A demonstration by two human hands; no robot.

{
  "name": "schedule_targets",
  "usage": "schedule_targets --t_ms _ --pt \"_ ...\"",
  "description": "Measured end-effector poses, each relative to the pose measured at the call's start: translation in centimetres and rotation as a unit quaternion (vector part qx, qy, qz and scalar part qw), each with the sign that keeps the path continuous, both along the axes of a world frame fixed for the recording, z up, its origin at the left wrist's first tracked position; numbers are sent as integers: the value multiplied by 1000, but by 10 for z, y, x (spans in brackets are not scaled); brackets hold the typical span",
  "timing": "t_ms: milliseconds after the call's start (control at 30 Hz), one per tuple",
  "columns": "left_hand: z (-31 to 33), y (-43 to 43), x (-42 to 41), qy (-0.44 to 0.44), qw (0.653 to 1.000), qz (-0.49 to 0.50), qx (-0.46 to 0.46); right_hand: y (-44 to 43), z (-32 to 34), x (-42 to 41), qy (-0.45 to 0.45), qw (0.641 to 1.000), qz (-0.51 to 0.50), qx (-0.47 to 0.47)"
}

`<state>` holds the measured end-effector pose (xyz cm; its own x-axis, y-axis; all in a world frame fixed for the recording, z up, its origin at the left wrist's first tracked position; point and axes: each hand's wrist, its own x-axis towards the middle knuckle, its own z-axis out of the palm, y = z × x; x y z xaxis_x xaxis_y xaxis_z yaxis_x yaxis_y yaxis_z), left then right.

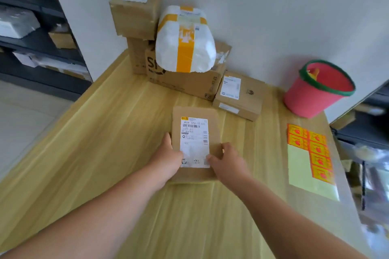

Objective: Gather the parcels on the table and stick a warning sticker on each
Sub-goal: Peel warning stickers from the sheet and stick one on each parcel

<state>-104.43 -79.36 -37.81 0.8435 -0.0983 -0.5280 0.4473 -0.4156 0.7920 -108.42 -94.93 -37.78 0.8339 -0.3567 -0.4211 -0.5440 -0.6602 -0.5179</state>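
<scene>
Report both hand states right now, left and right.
Left hand: holding the flat parcel by its left edge.
Right hand: holding the same parcel by its right edge.

Parcel [213, 126] label [194, 143] blurred, illegible

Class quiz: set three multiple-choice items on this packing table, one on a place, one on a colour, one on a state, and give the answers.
1. The sticker sheet lies: A. on a chair; B. on the table, right of the flat parcel; C. in a pocket.
2. The tape on the white bag parcel is: A. yellow; B. blue; C. black.
3. The flat parcel is: A. untouched; B. torn open; C. held by both hands.
Answers: 1 B, it lies flat beside the parcel; 2 A, a yellow band crosses the bag; 3 C, the left hand and right hand grip its near end.
</scene>
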Motion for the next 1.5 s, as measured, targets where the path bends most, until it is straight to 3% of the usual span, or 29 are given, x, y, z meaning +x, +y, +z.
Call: schedule_targets --t_ms 233,467,600,733,933,1200,1500 --pt "-6 -30 32 2 992 -120 47 -16 -5 -11 -15 995 -97 26" --pt "-26 -28 42 18 987 -149 60 -7 -18 -8 -2 993 -114 27" --pt "-33 -18 46 5 979 -168 116 -5 -20 -6 -10 993 -116 27" --pt "-19 -24 46 -132 923 -231 279 -12 -12 -13 -13 993 -118 23" --pt "25 -69 30 -316 850 -323 271 -41 11 -31 -56 987 -152 -23" --pt "48 -155 0 -336 804 -421 252 -124 30 -61 -76 975 -194 -81" --pt "17 -266 -10 -337 764 -479 270 -235 -11 -86 -32 968 -214 -125"
